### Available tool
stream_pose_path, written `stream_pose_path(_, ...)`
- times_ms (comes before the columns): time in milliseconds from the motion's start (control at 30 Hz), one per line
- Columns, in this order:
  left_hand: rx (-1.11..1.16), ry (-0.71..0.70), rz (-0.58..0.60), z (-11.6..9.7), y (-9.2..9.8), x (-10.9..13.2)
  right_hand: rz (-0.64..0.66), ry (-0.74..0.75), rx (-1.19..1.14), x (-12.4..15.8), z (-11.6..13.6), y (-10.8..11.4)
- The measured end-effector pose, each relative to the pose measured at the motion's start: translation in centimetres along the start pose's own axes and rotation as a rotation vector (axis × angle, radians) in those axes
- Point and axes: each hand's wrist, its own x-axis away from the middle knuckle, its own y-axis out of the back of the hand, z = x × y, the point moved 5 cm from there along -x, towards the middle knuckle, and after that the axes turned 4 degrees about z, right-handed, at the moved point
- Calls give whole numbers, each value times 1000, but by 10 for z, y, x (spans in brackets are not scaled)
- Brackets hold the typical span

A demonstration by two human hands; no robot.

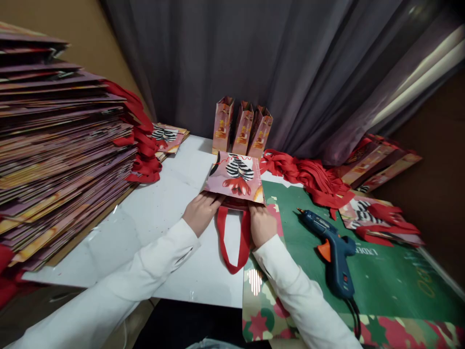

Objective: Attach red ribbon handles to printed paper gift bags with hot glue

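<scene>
A pink paper gift bag (238,169), printed with a zebra-striped figure and red flower shapes, lies on its side in front of me. Its mouth faces me, and a red ribbon handle (245,237) loops out toward the near table edge. My left hand (201,213) grips the left side of the mouth, its fingertips tucked out of sight at the bag's edge. At the right corner, my right hand (262,225) is closed on the bag with its fingers partly inside. A blue glue gun (339,261) with an orange trigger lies to the right of my right hand.
A tall stack of flat bags (65,160) rises on the left, with red ribbons (143,145) beside it. Three upright bags (241,128) stand behind. Right of them lie a red ribbon pile (312,177) and more bags (374,165). A green sheet (385,286) covers the table's right.
</scene>
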Motion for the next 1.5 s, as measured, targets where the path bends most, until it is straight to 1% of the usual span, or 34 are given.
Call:
stream_pose_path(67,-56,-82,-172,-1,14,0,-168,9,10,1,-4,4)
stream_pose_path(100,-72,-110,-231,-1,21,0,-267,20,20,2,-5,9)
stream_pose_path(167,-72,-145,-283,3,33,0,-480,70,44,7,-6,20)
stream_pose_path(233,-66,-188,-339,6,45,0,-654,149,53,14,-5,31)
stream_pose_path(300,-73,-224,-412,8,57,2,-761,207,41,19,-5,41)
stream_pose_path(367,-83,-236,-458,8,65,3,-809,220,20,22,-7,47)
stream_pose_path(433,-89,-230,-471,5,69,4,-815,211,18,22,-8,51)
stream_pose_path(533,-101,-184,-415,-2,67,1,-774,244,36,21,-2,51)
stream_pose_path(600,-102,-176,-344,-10,61,-1,-738,313,27,22,9,49)
stream_pose_path(667,-81,-197,-295,-18,55,-2,-704,369,-6,24,20,46)
stream_pose_path(767,-41,-220,-275,-24,45,0,-631,406,-34,25,35,38)
stream_pose_path(867,-10,-240,-267,-23,39,5,-566,394,-33,24,40,29)
stream_pose_path(933,4,-253,-266,-22,38,7,-555,379,-43,23,39,27)
stream_pose_path(1000,-8,-256,-263,-22,38,7,-571,377,-59,23,37,28)
stream_pose_path(1133,-41,-255,-264,-18,44,7,-662,373,-79,28,32,36)
stream_pose_path(1267,74,-365,-259,-9,49,10,-750,436,-86,31,24,39)
stream_pose_path(1367,119,-399,-250,-1,49,12,-729,534,-63,29,18,36)
stream_pose_path(1433,148,-403,-259,1,47,13,-679,589,-53,25,14,32)
stream_pose_path(1500,185,-406,-293,2,47,14,-629,612,-72,22,11,28)
